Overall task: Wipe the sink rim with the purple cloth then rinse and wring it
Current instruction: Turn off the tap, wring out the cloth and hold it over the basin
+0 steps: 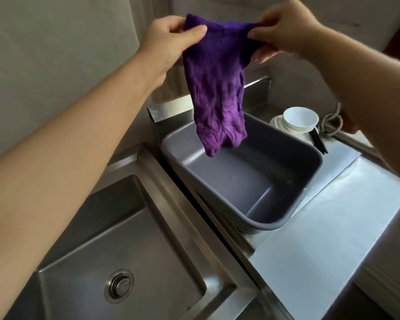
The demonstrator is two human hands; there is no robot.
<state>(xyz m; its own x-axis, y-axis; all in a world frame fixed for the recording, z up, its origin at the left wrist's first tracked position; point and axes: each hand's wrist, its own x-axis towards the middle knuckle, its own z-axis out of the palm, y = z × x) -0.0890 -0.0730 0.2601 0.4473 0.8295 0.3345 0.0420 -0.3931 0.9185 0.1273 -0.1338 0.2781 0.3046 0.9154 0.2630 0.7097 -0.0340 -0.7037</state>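
Hanging crumpled, wrinkled: purple cloth (219, 88)

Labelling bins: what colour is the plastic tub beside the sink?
Grey, slightly bluish: the rectangular plastic tub under the hanging purple cloth. Head view shows it.

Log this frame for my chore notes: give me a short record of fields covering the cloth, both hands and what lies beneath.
cloth: purple cloth, crumpled, hanging in the air
left hand: pinching the cloth's upper left corner
right hand: pinching the upper right corner
below cloth: grey plastic tub, apparently empty
sink: steel basin at lower left, strainer in the drain
counter right of tub: white bowls, dark chopsticks
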